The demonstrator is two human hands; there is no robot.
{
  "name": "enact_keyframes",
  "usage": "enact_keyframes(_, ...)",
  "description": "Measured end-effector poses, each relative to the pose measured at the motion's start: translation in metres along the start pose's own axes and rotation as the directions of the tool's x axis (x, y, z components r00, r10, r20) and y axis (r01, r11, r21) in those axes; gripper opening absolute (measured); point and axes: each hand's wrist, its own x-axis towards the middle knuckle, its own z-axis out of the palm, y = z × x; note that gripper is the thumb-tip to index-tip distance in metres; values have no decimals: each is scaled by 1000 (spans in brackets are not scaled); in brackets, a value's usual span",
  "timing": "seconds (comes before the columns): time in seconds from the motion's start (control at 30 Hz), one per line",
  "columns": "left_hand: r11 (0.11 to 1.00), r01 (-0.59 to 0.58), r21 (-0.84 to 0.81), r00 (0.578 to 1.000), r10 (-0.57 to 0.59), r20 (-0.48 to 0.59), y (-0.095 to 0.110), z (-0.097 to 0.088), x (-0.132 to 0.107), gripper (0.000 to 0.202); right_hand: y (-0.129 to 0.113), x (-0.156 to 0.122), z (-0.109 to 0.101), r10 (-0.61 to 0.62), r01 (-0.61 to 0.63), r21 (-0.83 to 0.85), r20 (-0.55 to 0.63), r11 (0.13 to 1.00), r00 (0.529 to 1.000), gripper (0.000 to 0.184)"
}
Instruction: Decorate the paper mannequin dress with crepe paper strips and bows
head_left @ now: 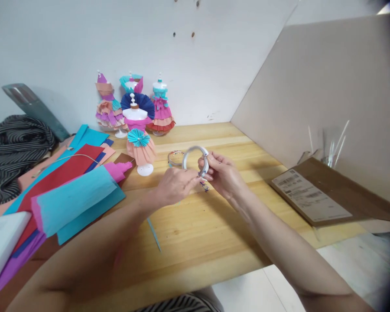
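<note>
Above the middle of the wooden table (pixel 195 225), my right hand (pixel 222 173) grips a white roll of tape (pixel 195 157) held upright. My left hand (pixel 175 184) is closed in a pinch at the roll's lower edge, where something small and multicoloured (pixel 204 186) hangs; I cannot make out what it is. A second, clear tape ring (pixel 174 157) lies on the table just behind the hands. In front of them stands a small mannequin (pixel 139 138) in a pink and peach paper dress with a teal rosette.
Three more paper-dressed mannequins (pixel 130 104) stand by the wall. Stacked crepe paper sheets (pixel 71 190) in teal, red, pink and purple cover the left side. A thin blue strip (pixel 154 236) lies near the table's front. A cardboard package (pixel 321 195) sits right; striped cloth (pixel 13 147) far left.
</note>
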Motion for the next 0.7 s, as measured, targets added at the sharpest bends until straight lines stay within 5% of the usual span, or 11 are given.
enact_keyframes(0.17,909,244,-336,969,-243,46,-5,-3,-5,38,-18,8,-15,-133,133,64,-6,989,991,25)
enact_keyframes(0.47,950,292,-108,941,-265,211,2,9,16,21,-19,4,-8,-141,140,40,50,989,989,30)
enact_keyframes(0.7,917,394,-54,905,-378,196,-6,17,25,15,-22,7,-5,-199,199,-28,29,980,980,30)
